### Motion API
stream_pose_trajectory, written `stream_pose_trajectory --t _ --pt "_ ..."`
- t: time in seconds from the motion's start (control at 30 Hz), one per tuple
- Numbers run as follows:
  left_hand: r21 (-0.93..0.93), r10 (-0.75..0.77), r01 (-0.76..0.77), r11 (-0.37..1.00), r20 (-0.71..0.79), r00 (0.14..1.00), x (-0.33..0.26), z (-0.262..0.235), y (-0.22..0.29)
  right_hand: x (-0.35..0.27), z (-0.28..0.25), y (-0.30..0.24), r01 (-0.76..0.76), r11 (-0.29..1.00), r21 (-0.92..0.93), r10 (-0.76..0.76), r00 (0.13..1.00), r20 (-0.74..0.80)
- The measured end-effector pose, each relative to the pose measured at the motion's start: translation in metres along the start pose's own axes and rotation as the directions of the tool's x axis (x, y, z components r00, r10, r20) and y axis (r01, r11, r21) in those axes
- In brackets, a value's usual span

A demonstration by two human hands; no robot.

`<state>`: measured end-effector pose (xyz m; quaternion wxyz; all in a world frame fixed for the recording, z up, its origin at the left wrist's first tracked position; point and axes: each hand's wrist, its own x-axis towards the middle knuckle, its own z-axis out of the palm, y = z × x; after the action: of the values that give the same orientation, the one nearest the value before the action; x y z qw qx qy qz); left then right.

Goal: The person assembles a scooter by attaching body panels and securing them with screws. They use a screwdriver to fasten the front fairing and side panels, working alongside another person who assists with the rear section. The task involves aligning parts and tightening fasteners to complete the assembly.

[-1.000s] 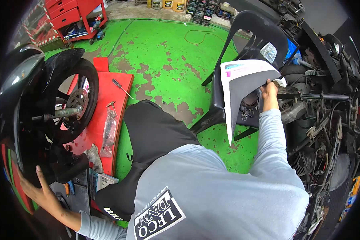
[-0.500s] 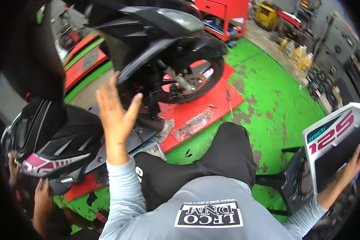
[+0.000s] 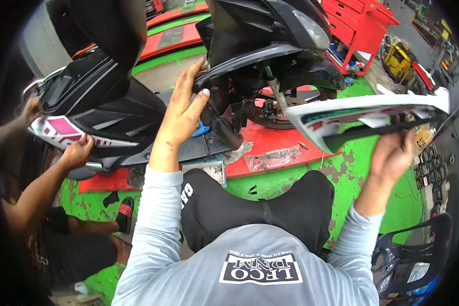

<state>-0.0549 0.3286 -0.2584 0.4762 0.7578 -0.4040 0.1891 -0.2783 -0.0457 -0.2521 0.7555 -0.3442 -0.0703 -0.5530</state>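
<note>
At one o'clock, the right hand [image 3: 388,159] grips a long, white, pink-marked plastic panel [image 3: 370,109] by one edge; that lone hold, I fear, could let it tip and scrape the black plastic scooter fairing [image 3: 262,30] at twelve. The left hand [image 3: 182,116], at eleven, spreads wide.

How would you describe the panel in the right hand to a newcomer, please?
Find the black scooter, then its front wheel. Right of that wheel, the right hand holds a long white panel with a dark lower edge. Unlike the pink and white panel on the scooter's rear, this one is held in midair.
</note>
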Motion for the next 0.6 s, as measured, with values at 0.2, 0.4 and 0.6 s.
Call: stream_pose_trajectory --t 0.2,0.4,0.6 --pt "-0.184 -0.305 0.293 0.938 -0.043 0.951 -0.046 0.01 -0.028 -0.015 -0.007 0.124 -0.247 0.959 0.138 0.256 0.966 -0.046" --pt "-0.126 -0.432 0.426 0.896 -0.018 0.902 -0.095 0.062 -0.072 -0.039 -0.003 0.186 -0.331 0.914 0.234 0.362 0.927 -0.102" --pt "-0.02 -0.523 0.532 0.846 -0.215 0.825 -0.111 0.114 -0.074 -0.024 -0.025 0.186 -0.357 0.901 0.248 0.394 0.911 -0.121"
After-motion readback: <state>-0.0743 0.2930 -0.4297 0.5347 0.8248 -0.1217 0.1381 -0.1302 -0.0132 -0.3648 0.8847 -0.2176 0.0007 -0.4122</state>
